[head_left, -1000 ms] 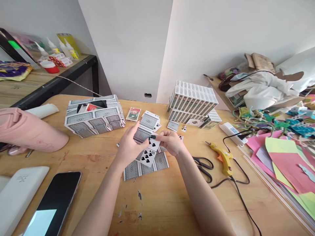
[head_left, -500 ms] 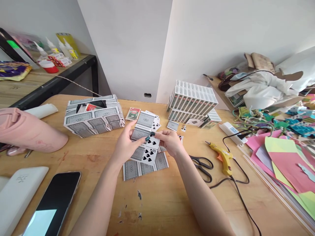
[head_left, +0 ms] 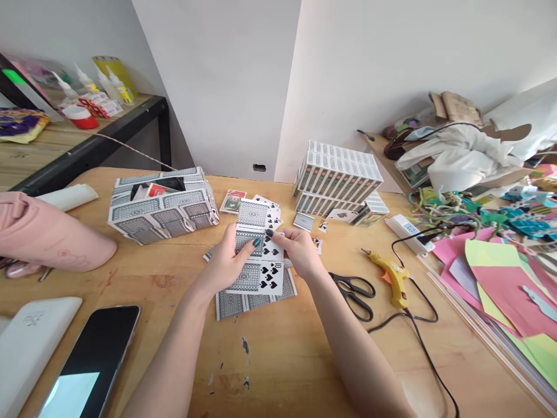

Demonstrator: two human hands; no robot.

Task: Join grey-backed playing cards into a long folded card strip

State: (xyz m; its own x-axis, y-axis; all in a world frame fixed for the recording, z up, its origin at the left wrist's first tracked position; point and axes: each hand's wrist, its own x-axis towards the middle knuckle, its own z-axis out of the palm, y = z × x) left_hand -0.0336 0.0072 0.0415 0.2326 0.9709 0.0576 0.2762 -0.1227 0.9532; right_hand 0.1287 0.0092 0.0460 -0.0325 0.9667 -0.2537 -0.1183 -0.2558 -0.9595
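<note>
Between my two hands is a panel of overlapping playing cards, with patterned backs on its left and spade faces on its right. My left hand grips the panel's left side, thumb on top. At the right edge, my right hand pinches a spade card with thumb and fingers. Underneath lies another sheet of joined cards, backs up, partly covered. Loose face-up cards and a red-and-green card box sit just beyond my hands.
A card-covered box with an open top stands left. Stacked card packs rise at the back. Scissors, a yellow glue gun with its cord and a power strip lie right. A phone and pink bottle are left.
The card panel has turned slightly and lies flatter toward me, showing more of its lower spade card. Both hands keep their grip. The whole view has shifted a little.
</note>
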